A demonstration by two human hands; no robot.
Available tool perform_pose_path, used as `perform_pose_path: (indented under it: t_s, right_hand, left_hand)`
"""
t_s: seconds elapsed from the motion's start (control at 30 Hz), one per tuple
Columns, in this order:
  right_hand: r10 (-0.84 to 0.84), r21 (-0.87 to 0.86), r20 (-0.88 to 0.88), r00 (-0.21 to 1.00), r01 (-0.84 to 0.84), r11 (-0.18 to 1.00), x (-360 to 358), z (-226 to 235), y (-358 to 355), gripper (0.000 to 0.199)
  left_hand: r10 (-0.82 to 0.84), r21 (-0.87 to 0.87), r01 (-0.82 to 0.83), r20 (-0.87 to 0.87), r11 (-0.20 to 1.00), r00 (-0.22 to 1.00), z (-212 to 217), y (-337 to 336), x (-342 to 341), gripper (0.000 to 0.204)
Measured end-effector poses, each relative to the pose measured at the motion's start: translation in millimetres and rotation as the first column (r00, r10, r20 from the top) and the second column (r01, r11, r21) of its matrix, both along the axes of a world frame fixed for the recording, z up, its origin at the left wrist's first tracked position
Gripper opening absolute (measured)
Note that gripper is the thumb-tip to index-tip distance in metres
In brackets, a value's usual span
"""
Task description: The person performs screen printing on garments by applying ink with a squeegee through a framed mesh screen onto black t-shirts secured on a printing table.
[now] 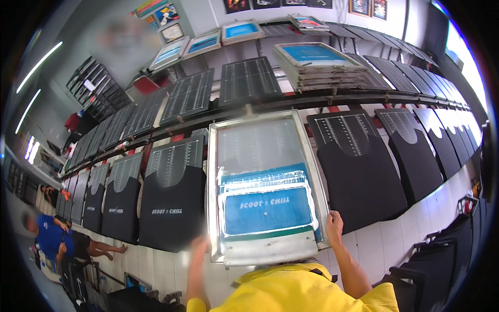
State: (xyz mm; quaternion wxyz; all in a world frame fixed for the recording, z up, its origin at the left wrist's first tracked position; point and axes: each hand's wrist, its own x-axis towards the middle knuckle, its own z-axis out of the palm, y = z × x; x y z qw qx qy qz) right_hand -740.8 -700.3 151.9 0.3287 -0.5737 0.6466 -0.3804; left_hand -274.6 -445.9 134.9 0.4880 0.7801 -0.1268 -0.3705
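Note:
A screen printing frame (212, 187) with a pale metal border lies in front of me over one of the boards. Blue and white ink spreads across the lower half of its mesh (260, 208), and lettering shows there. My right hand (334, 224) is closed on the frame's right edge near its lower corner. At the lower left edge is my left hand (199, 244), blurred, its fingers partly hidden against the frame. To the left, a black shirt piece (171, 200) with pale printed lettering covers a board. To the right lies a black shirt piece (358, 182) with no print visible.
More boards with black fabric line both sides of this row. Behind a rail stands a second row of dark boards (249, 80). A stack of screen frames (322, 65) rests on it. Another person (54, 234) in blue is at the far left. Black chairs (416, 275) stand lower right.

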Motion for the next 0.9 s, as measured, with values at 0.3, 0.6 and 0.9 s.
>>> perform_pose_path:
  t_s: [0.3,0.6,0.9]
  right_hand:
    - [0.046,0.168,-0.127,0.991,-0.024,0.986,-2.4,31.3,-1.7,0.035]
    - [0.002,0.066,-0.099,0.995,0.004,0.998,-88.9,77.1,-26.2,0.033]
    - [-0.004,0.013,-0.134,0.991,0.006,1.000,-299.5,69.5,-108.4,0.029]
  left_hand:
    - [-0.008,-0.055,0.038,0.464,0.998,0.886,28.4,-4.8,-35.1,0.028]
    - [0.219,-0.201,-0.183,0.175,0.962,0.960,89.9,-42.4,-151.9,0.021]
    - [0.166,-0.130,-0.140,0.221,0.982,0.961,49.1,-123.7,-331.3,0.028]
